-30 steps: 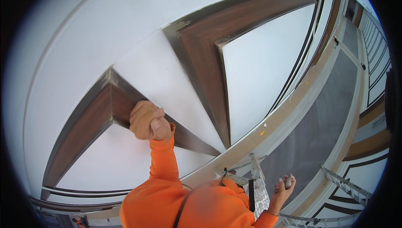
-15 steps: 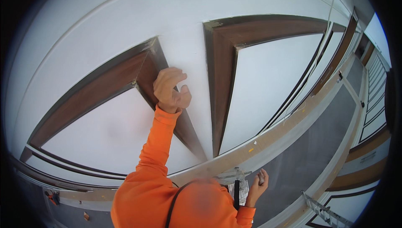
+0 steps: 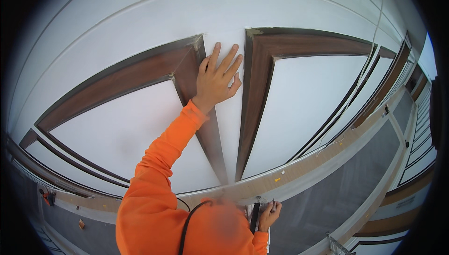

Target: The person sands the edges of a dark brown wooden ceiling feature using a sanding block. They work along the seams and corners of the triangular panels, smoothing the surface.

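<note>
My left hand (image 3: 218, 78) is raised with its fingers spread, palm toward the white wall strip (image 3: 226, 135) between two brown wooden frames. Its fingertips appear to rest on the strip, and its little-finger side overlaps the upper corner of the left brown frame (image 3: 126, 77). The right brown frame (image 3: 255, 86) stands just beside the hand. Low down near my body, my right hand (image 3: 269, 216) is curled closed around something small and greyish that I cannot make out. Next to it is a black strap-like strip (image 3: 255, 217).
A pale cable (image 3: 374, 35) hangs down the wall at the right. Below run a light board strip (image 3: 304, 167) and a dark grey floor covering (image 3: 334, 185). A metal ladder (image 3: 337, 244) stands at the lower right, and an orange-and-black tool (image 3: 47, 197) lies at the far left.
My left hand has gone from curled fingers to spread ones and moved up and right onto the white strip. My right hand has come lower and closer to my body. The view has shifted slightly.
</note>
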Motion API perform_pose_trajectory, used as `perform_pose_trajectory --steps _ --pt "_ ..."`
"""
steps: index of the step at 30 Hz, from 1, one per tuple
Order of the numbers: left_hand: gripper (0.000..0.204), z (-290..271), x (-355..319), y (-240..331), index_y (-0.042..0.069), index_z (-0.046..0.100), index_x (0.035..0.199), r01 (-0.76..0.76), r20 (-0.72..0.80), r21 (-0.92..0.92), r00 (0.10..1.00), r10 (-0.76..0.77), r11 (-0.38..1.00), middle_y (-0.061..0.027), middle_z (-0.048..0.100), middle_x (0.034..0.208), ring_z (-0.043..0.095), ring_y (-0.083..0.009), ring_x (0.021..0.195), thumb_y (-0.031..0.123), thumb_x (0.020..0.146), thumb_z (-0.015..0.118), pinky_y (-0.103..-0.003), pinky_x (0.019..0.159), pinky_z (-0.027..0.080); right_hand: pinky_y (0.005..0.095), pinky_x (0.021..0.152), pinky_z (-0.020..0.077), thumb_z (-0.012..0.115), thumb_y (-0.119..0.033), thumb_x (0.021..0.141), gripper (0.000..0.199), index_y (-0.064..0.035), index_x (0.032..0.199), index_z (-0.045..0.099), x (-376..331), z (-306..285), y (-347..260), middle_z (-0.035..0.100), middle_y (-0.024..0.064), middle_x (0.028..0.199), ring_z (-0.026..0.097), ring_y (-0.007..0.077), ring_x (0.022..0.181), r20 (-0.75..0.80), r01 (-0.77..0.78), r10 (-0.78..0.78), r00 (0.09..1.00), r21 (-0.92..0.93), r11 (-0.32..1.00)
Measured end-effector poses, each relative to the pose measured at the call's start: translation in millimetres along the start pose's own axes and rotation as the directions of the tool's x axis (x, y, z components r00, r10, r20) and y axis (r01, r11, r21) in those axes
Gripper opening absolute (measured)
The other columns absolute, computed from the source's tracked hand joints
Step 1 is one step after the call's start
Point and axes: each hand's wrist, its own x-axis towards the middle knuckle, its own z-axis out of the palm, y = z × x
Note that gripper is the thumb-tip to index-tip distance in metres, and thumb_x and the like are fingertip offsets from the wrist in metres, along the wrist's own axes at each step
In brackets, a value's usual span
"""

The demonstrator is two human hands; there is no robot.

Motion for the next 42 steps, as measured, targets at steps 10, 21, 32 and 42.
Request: perform_pose_trajectory --steps 10,21,32,42 --pt "0.040 -1 -4 -3 0.018 0.076 0.109 -0.053 -0.119 -0.184 0.992 0.032 0.981 0.0021 0.068 0.132 0.051 -0.0292 0.135 0.008 0.073 0.062 -0.041 0.107 0.033 0.0256 0.059 0.0456 0.059 -0.011 0.100 0.019 0.0042 0.108 0.065 2 -5 32 0.061 0.0055 0.083 0.055 0.0102 0.064 -0.021 0.075 -0.076 0.997 -0.024 0.997" --pt "0.034 -27 8 0 0.012 0.076 0.105 -0.004 0.018 -0.390 1.000 0.012 0.921 -0.0041 0.072 0.122 0.053 -0.0317 0.130 0.009 0.074 0.061 -0.046 0.111 0.031 0.0342 0.075 0.0492 0.065 -0.006 0.093 0.014 0.0048 0.101 0.065 13 -8 -3 0.063 0.0132 0.092 0.061 0.0237 0.082 0.036 0.285 -0.282 0.959 -0.136 0.949" --pt "0.031 -88 -28 -78 0.006 0.069 0.114 0.080 -0.255 -0.020 0.963 -0.082 0.997 -0.0109 0.067 0.125 0.046 -0.0422 0.134 0.014 0.089 0.054 -0.055 0.117 0.027 0.0289 0.076 0.0471 0.062 -0.006 0.096 0.011 0.0030 0.103 0.060 47 5 -44 0.059 0.0053 0.091 0.055 0.0137 0.084 -0.008 -0.066 0.066 0.998 -0.014 0.998" --pt "0.077 -85 -16 -90 0.001 0.037 0.152 0.195 -0.216 0.142 0.963 -0.162 0.970 -0.0305 0.031 0.157 0.023 -0.0466 0.149 0.053 0.095 0.044 -0.064 0.121 0.010 0.0323 0.080 0.0531 0.069 0.009 0.082 0.033 -0.0025 0.113 0.074 213 167 -307 0.063 0.0145 0.108 0.064 0.0260 0.096 0.088 0.725 -0.728 0.680 0.074 0.685"
